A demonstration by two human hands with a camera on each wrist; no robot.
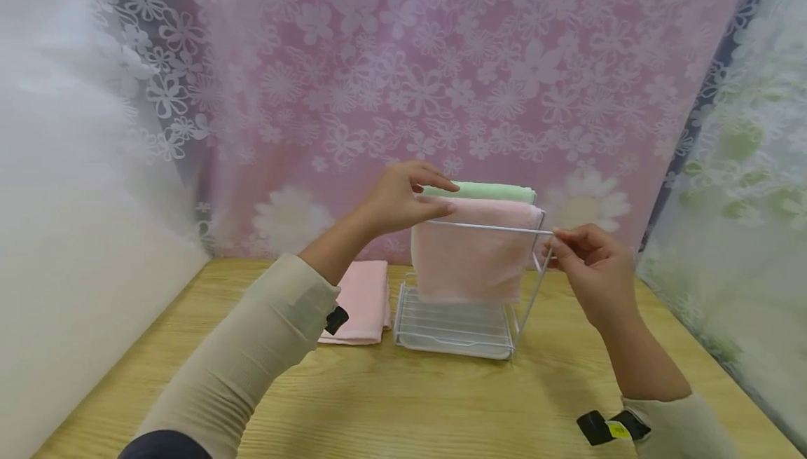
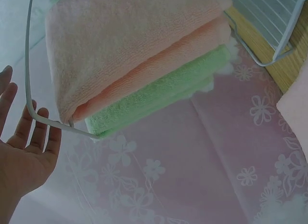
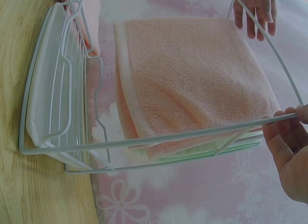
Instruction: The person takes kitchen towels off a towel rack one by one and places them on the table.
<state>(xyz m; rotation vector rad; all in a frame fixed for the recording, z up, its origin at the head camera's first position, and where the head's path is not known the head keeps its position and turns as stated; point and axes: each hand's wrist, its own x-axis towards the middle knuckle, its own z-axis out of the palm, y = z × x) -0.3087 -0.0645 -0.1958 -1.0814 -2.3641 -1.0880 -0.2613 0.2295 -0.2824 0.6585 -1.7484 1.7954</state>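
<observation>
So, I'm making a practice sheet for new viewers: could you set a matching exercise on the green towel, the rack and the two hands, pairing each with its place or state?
Column one
1. Green towel
2. White rack
3. Right hand
4. Left hand

Column two
A. Pinches an upper corner of the wire frame
B. Gripping nothing, near the hanging towels
C. Hangs behind a pink towel
D. Stands on the wooden table

Pairs: 1-C, 2-D, 3-A, 4-B
</observation>
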